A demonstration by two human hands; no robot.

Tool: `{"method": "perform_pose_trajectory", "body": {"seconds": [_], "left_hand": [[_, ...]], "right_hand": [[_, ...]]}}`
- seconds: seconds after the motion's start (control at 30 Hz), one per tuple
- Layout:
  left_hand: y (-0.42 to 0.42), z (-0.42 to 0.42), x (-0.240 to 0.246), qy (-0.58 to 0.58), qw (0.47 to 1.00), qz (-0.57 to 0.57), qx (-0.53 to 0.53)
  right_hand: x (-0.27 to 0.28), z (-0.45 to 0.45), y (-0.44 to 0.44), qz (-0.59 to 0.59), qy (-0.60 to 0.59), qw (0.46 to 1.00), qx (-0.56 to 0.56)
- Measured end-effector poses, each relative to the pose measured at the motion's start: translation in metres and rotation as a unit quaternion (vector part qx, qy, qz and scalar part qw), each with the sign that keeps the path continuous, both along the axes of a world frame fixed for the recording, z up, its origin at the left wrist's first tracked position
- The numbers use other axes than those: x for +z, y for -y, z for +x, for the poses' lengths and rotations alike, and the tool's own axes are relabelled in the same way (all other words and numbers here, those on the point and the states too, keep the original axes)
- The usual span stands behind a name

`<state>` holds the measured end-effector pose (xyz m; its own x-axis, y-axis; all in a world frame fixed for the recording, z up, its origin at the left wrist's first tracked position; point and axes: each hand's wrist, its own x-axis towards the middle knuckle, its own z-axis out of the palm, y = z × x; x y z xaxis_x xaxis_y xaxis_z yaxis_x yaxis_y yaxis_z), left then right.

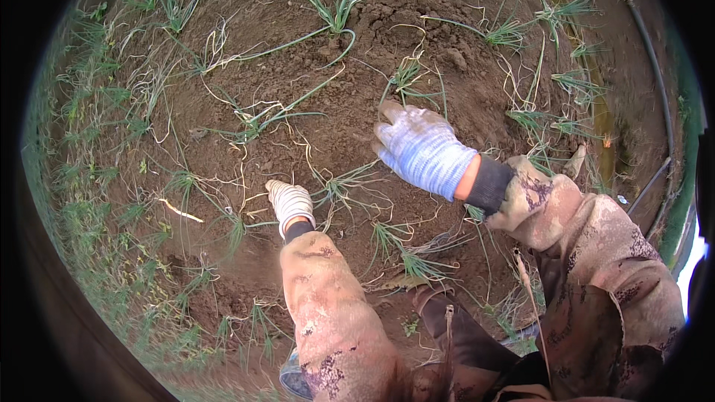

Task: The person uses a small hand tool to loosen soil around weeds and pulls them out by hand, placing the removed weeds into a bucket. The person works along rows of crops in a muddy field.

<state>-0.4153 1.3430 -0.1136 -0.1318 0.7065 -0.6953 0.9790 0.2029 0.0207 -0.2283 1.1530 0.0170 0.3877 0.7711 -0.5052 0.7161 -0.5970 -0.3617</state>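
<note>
My left hand (289,201), in a striped white knit glove, reaches low over the brown soil, beside withered leaves. Its fingers are mostly hidden, so its grip cannot be made out. My right hand (422,142) wears a blue-and-white knit glove with soiled fingertips. Its fingers are bent down at the soil, just below a small onion-like plant (406,73); whether they hold anything cannot be seen. Between the hands grows a green clump (338,187) with thin leaves. Another clump (254,123) with long, bent leaves stands above my left hand.
More onion-like clumps (338,17) stand in rows across the soil, with dry leaves among them. Dense green growth (84,206) lines the left side. A black hose (651,50) runs along the right edge. A bucket (294,375) is partly hidden behind my left sleeve; my boot (458,318) stands below.
</note>
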Motion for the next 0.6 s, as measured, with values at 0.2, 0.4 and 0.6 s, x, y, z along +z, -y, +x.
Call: {"method": "perform_pose_trajectory", "body": {"seconds": [0.2, 0.4, 0.6], "left_hand": [[-0.015, -0.023, -0.068, -0.037, 0.998, -0.048, -0.016], [-0.031, -0.033, -0.091, -0.171, 0.941, -0.165, -0.24], [-0.036, -0.009, -0.073, -0.307, 0.663, -0.278, -0.624]], "right_hand": [[-0.098, 0.091, -0.155, -0.003, 0.08, 0.996, -0.046], [0.001, 0.04, -0.101, -0.156, -0.066, 0.975, 0.142], [-0.061, 0.073, -0.14, -0.04, 0.106, 0.991, 0.066]]}}
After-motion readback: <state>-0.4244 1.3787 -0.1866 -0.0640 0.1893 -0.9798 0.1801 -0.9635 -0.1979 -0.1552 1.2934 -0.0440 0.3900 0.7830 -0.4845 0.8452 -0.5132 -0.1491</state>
